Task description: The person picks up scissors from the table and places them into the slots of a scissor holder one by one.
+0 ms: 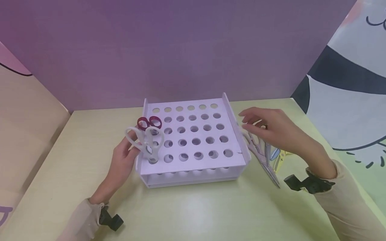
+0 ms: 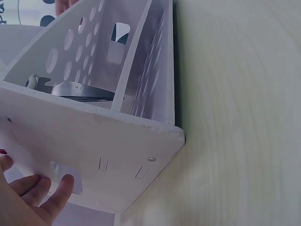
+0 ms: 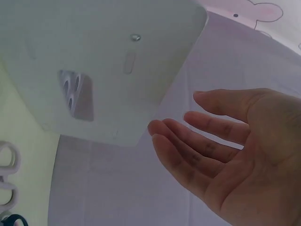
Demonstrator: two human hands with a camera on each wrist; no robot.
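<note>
A white rack [image 1: 201, 148] with rows of round holes stands on the table. White-handled scissors [image 1: 153, 142] stick up from its front left hole, and red-handled scissors [image 1: 149, 123] sit behind them. In the left wrist view a metal scissor blade [image 2: 82, 89] hangs inside the rack. My left hand [image 1: 122, 160] touches the rack's left side panel [image 2: 94, 136], fingertips by its cut-out. On the right, my right hand [image 1: 271, 129] hovers with loosely bent fingers and holds nothing. Below it lie pale-handled scissors [image 1: 262, 155], partly covered by the hand.
Yellow scissors [image 1: 279, 160] and a blue-handled piece [image 1: 274, 154] lie beside the pale scissors, right of the rack. A purple wall [image 1: 187, 53] rises behind the table [image 1: 181, 211]. Printed panels [image 1: 356, 107] stand at both sides.
</note>
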